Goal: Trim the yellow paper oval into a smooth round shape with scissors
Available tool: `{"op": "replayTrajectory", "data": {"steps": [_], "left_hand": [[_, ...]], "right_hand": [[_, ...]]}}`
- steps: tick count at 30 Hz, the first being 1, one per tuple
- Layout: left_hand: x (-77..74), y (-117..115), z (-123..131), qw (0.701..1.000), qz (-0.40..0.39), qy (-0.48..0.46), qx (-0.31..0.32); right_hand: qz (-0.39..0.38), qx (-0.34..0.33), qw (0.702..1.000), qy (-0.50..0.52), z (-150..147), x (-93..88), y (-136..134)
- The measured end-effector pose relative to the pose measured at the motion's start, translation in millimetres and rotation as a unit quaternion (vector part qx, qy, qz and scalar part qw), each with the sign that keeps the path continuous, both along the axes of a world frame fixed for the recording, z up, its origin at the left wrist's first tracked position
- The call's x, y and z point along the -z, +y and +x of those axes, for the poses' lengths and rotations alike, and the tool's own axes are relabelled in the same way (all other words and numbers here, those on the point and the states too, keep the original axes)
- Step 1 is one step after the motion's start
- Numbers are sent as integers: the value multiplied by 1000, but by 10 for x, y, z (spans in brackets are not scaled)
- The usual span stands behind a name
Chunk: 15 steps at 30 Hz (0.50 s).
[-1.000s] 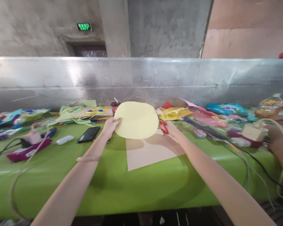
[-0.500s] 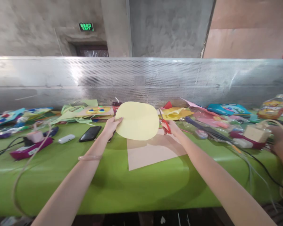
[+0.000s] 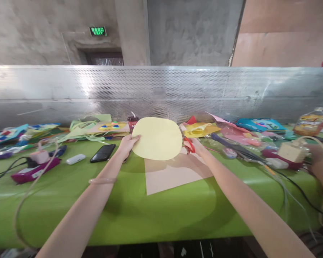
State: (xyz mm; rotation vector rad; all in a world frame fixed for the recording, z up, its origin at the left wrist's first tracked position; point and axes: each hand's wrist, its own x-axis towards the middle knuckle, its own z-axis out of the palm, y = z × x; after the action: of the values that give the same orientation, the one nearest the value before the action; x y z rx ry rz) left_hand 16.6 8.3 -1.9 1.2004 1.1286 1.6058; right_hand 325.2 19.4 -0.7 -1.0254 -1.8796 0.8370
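Observation:
A pale yellow paper oval [image 3: 157, 138] is held upright above the green table [image 3: 140, 215]. My left hand [image 3: 126, 144] pinches its left edge, fingers closed on it. My right hand [image 3: 196, 146] grips red-handled scissors [image 3: 187, 143] at the oval's right edge; the blades are mostly hidden behind the paper. A beige sheet [image 3: 172, 172] lies flat on the table right under the oval.
A black phone [image 3: 102, 153] and a white case [image 3: 75, 158] lie left of my hand, with a purple device [image 3: 33, 172] and cables farther left. Coloured paper scraps line the back. Another person's hand [image 3: 321, 168] is at the far right beside a bottle [image 3: 310, 123].
The oval and both hands have hardly shifted; the scissors have crept slightly closer along the paper's right edge.

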Motion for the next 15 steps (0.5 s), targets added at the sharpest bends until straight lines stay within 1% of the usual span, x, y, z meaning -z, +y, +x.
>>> {"op": "replayTrajectory", "data": {"steps": [15], "left_hand": [[-1,-4,2,1000,-2,-6,4]], "right_hand": [[-2,22,999,-26,-13,22,21]]}}
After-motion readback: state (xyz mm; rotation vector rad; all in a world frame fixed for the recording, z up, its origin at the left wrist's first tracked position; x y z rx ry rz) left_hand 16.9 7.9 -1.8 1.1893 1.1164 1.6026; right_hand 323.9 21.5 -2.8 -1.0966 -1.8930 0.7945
